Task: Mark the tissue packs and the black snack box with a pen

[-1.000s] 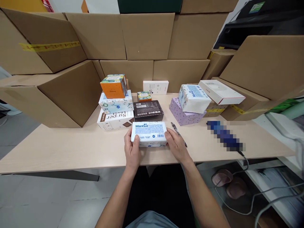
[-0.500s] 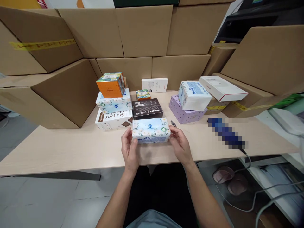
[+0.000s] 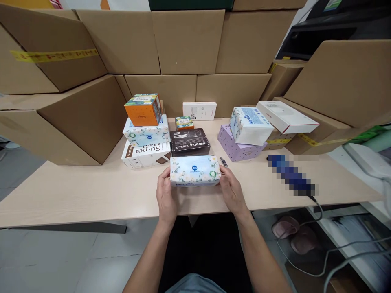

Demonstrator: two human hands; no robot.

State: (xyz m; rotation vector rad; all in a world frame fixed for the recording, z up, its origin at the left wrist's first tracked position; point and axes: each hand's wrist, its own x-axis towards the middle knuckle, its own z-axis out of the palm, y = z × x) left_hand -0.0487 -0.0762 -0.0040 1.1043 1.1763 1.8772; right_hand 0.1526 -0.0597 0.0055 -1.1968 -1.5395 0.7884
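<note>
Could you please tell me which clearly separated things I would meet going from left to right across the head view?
Large cardboard box, orange box, left hand, floral pack held between both hands, right hand, flat white box.

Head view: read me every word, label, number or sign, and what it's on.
"Manhua": held pack, near side, foreshortened.
"Manh...": right pack, ending unclear.
"Su-per", then apparently "Meal": white carton.
"...UJI": black box.
Too small or blurred: all else, including orange box, yellow tape.
</note>
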